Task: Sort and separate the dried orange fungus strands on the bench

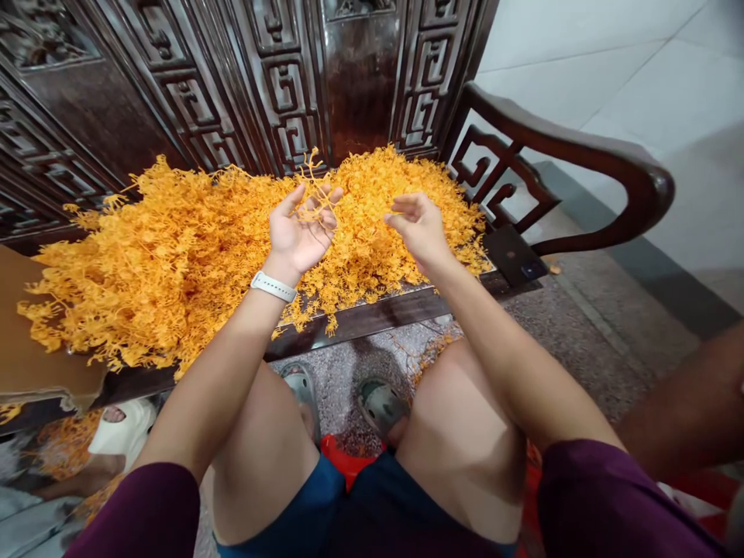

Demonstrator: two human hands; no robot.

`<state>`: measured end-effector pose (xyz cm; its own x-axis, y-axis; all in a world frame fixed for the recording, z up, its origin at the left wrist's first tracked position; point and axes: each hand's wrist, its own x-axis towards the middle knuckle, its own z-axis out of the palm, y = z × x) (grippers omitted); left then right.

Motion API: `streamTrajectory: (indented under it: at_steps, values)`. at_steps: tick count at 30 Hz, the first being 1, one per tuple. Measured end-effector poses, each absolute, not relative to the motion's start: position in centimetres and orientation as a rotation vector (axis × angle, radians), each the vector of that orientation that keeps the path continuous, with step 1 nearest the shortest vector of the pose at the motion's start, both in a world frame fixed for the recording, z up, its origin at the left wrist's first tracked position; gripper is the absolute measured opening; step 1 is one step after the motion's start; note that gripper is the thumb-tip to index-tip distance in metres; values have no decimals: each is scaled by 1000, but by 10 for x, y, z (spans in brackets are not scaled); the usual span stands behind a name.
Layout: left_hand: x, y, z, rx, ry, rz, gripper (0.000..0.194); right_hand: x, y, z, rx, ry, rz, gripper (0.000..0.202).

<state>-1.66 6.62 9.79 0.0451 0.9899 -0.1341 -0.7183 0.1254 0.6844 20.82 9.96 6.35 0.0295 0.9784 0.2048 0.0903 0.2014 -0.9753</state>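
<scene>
While you're facing the bench [360, 318], your left hand [299, 236] is loosely grasping one wiry, branching orange sprig [317, 203] above it, long axis pointing toward the back edge; your right hand [422, 232] is curling its fingers, whether gripping anything I can't tell; one orange heap [174, 263] is reaching the back edge.

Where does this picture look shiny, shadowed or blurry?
Head view: light glints off the carved wooden backrest; same head view: shadow falls across part of the right thigh; head view again: the limb at the right edge looks blurred, the left hand clearer.
</scene>
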Motion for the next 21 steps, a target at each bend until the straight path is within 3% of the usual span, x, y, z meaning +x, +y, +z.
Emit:
streamTrajectory:
  at_steps: [2, 6, 10, 18, 21]
  values:
    - [-15, 64, 98, 507, 651, 1408, 28, 202, 88, 69, -1044, -1590, 814, 25]
    - [-6, 60, 96, 530, 588, 1447, 25, 187, 68, 74, -936, -1943, 550, 38]
    - [1, 57, 96, 609, 499, 1437, 27, 178, 67, 68, -868, -1937, 515, 26]
    - [-16, 51, 88, 1044, 443, 1163, 97, 188, 69, 84, -864, -1416, 1118, 32]
    - [-13, 48, 83, 1157, 471, 968, 111, 188, 66, 85, -867, -1321, 1268, 40]
